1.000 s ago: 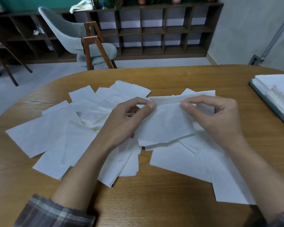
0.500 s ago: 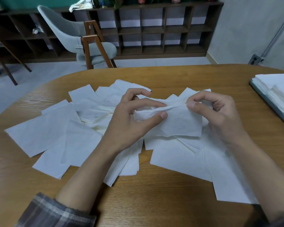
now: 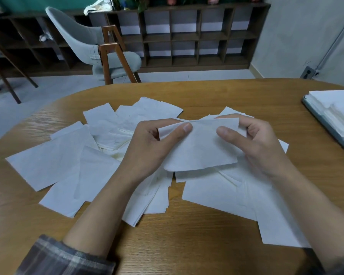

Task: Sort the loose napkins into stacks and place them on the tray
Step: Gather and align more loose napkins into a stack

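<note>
Grip: pinching one napkin (image 3: 201,151) by its upper edge between left hand (image 3: 147,147) and right hand (image 3: 254,143), holding it above the loose pile (image 3: 68,165) mid-table (image 3: 187,245), likely for squaring before stacking, with tray (image 3: 324,123) at right table edge.

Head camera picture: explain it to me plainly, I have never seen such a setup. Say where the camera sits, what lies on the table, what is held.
No machine here: a person wears the camera on the head, looking down at their own bare hands. The left grip and right grip both pinch one white paper napkin, held above the brown wooden table. More loose white napkins lie scattered beneath. At the right edge, a grey tray already carries stacked napkins.
</note>
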{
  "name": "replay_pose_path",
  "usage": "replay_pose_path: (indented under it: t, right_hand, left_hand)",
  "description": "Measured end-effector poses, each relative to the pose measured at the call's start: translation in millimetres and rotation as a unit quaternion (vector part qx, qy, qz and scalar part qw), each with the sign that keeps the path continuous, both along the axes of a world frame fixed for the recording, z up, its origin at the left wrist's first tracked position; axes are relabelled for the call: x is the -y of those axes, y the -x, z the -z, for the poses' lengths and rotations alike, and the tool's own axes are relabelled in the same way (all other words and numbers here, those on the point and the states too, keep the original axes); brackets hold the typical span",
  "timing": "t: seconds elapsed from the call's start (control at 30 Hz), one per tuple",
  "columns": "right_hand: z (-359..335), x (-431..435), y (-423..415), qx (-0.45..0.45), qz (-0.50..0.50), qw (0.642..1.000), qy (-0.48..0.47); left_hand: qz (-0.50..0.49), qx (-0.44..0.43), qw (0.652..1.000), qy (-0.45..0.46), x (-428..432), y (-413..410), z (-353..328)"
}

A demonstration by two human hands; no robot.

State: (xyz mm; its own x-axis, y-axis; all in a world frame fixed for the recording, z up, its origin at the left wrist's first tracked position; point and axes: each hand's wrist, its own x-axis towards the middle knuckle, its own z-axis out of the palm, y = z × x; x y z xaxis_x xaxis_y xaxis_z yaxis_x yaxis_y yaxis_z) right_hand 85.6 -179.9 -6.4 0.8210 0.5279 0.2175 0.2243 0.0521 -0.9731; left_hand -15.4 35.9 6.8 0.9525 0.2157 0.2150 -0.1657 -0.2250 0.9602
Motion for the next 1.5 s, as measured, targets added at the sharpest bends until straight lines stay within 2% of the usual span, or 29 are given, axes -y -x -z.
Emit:
replay_pose_path:
  t: [0.1,0.23,0.4,0.9,1.03,1.33,1.4,1.5]
  right_hand:
    - [0.4,-3.0,1.9,-0.007,0.025,1.000,-0.009]
    - [1.6,-3.0,1.4,-0.027,0.035,0.999,-0.013]
    - [3.3,-3.6,-0.4,-0.047,0.036,0.998,-0.022]
    - [3.4,-6.2,-0.6,-0.098,0.015,0.994,-0.052]
    - [4.7,-6.2,0.0,-0.091,0.022,0.994,-0.055]
    - [7.0,-6.1,-0.7,-0.068,0.044,0.996,-0.034]
    - [5.2,-6.0,1.0,-0.060,0.033,0.997,-0.031]
    - [-1.1,-3.6,3.0,-0.061,-0.039,0.996,-0.054]
  left_hand:
    - [-0.030,-0.022,0.999,0.002,0.2,-3.1,3.1]
    - [-0.015,-0.041,0.999,-0.018,1.7,-3.2,4.6]
    - [-0.052,-0.019,0.998,0.015,1.6,-4.3,4.3]
    - [-0.144,0.034,0.989,-0.014,1.7,-7.2,9.0]
    - [-0.167,0.043,0.985,-0.026,2.3,-7.5,10.2]
    - [-0.155,0.035,0.987,0.013,4.5,-6.5,8.3]
    - [-0.166,0.040,0.985,0.017,4.5,-6.8,9.7]
    - [-0.184,0.053,0.981,0.011,4.0,-7.8,12.3]
